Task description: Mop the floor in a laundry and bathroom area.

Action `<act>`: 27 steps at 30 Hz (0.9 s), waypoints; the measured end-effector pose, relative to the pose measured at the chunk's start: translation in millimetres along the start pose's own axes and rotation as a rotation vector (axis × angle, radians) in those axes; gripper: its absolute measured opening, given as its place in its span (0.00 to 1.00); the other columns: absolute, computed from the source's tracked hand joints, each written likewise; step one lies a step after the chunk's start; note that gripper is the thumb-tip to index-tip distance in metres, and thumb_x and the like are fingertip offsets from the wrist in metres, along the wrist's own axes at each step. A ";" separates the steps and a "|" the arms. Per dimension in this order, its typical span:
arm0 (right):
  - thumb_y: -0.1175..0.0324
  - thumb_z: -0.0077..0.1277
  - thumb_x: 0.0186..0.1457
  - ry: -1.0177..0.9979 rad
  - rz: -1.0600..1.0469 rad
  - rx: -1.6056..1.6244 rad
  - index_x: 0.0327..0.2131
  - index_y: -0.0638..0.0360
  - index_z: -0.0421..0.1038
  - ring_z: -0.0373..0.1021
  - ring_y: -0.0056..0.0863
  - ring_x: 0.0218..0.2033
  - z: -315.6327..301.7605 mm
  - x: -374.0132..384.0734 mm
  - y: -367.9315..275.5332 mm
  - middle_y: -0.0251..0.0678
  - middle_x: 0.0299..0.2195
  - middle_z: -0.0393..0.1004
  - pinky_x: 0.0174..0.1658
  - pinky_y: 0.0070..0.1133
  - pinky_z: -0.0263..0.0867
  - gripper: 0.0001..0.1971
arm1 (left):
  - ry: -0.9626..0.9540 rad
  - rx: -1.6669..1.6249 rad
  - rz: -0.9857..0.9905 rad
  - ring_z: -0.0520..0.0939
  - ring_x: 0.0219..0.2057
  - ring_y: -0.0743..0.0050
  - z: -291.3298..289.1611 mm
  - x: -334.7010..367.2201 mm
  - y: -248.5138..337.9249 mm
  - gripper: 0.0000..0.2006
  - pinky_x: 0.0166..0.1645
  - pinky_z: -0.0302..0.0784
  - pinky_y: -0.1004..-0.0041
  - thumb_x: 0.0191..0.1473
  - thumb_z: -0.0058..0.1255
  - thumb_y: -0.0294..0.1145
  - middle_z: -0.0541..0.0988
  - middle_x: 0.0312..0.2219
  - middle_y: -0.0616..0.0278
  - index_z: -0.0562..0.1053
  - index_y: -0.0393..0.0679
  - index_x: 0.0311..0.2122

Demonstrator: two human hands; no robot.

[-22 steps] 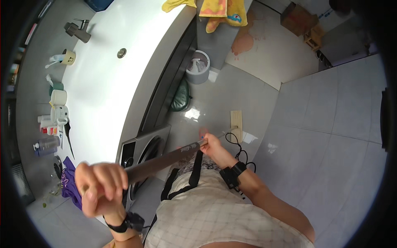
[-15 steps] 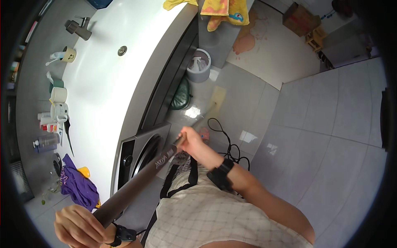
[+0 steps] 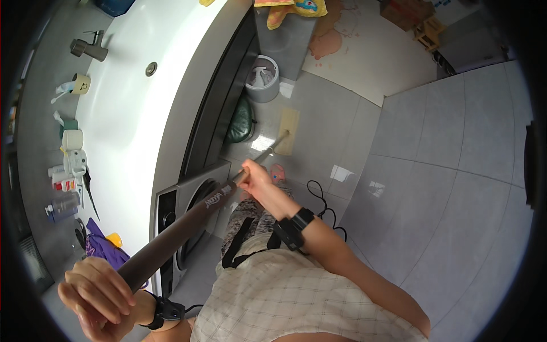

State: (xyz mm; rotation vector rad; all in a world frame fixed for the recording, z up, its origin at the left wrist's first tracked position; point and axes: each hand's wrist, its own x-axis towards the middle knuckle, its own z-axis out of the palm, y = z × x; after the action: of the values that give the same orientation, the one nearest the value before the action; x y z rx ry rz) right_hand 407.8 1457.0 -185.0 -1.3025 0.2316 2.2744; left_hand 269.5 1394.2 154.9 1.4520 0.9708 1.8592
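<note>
Mop (image 3: 211,205) is held aslant from near left toward the far middle, its pale yellow head (image 3: 288,117) resting on the grey floor (image 3: 330,128). Its thick dark handle (image 3: 159,249) is wrapped at the near end by the curled left hand (image 3: 97,296); farther along, the pole is clasped by the right hand (image 3: 256,179). Left of the head, a green rounded object (image 3: 241,119) is seen.

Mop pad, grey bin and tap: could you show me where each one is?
Mop pad (image 3: 290,123): head view, on its flat, pale yellow upper face.
Grey bin (image 3: 264,94): head view, on its outer wall below the rim.
Tap (image 3: 91,49): head view, on its dark metal body.
</note>
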 end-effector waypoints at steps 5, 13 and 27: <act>0.69 0.45 0.40 0.083 -0.017 -0.017 0.21 0.53 0.57 0.54 0.21 0.12 -49.4 -21.4 9.6 0.30 0.17 0.59 0.12 0.17 0.45 0.06 | 0.149 -0.145 -0.215 0.62 0.04 0.81 -4.3 -22.7 -5.9 0.06 0.11 0.65 0.82 0.46 0.34 0.26 0.63 0.05 0.68 0.56 0.43 0.20; 0.71 0.45 0.38 0.130 0.149 -0.157 0.16 0.54 0.54 0.44 0.16 0.09 -10.1 -36.0 35.2 0.29 0.13 0.51 0.11 0.15 0.38 0.09 | 0.263 -0.017 -0.020 0.63 0.05 0.89 -45.1 -60.5 47.5 0.05 0.12 0.64 0.89 0.47 0.37 0.29 0.62 0.05 0.71 0.59 0.43 0.22; 0.68 0.45 0.39 -0.016 -0.011 0.006 0.17 0.56 0.59 0.44 0.11 0.08 -6.0 -1.5 -12.6 0.29 0.16 0.61 0.10 0.12 0.38 0.07 | -0.097 -0.127 -0.082 0.65 0.03 0.90 -16.0 5.3 -6.5 0.09 0.11 0.66 0.90 0.40 0.43 0.28 0.65 0.03 0.70 0.57 0.45 0.15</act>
State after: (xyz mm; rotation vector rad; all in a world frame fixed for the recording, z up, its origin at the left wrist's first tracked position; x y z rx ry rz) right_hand 419.2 1465.0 -185.7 -1.2786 0.2255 2.2726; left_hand 252.7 1399.1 150.2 1.3921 0.8382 1.7425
